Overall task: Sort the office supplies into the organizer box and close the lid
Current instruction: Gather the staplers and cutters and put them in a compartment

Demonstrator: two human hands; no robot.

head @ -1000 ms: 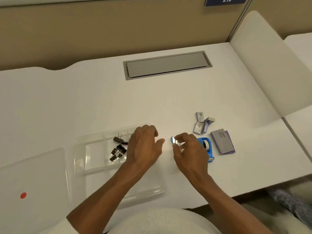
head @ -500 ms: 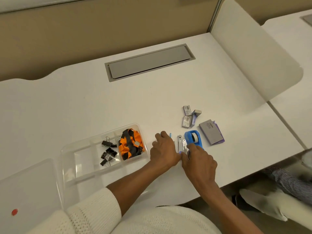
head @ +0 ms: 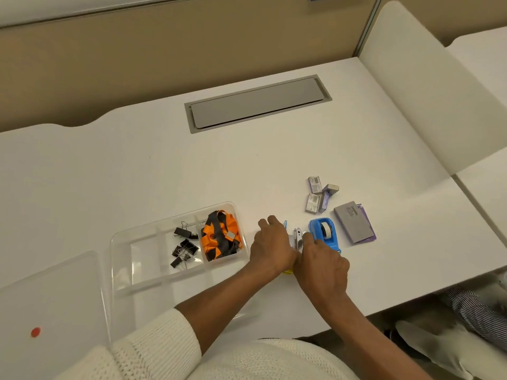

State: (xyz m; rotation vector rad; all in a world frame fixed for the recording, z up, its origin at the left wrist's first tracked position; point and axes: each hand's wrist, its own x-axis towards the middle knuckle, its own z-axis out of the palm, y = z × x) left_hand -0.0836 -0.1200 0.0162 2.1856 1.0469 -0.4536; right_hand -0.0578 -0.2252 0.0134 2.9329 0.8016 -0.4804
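Covering small metal items point(head: 297, 237) (identity unclear); both hands point(head: 271, 249) together.

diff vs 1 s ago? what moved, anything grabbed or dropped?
Left hand left the organizer box, uncovering the orange lanyard, and moved right to meet the right hand over small metal items beside the blue tape dispenser. A firm grasp cannot be told. Binder clips, staple boxes, grey pad and lid unchanged.
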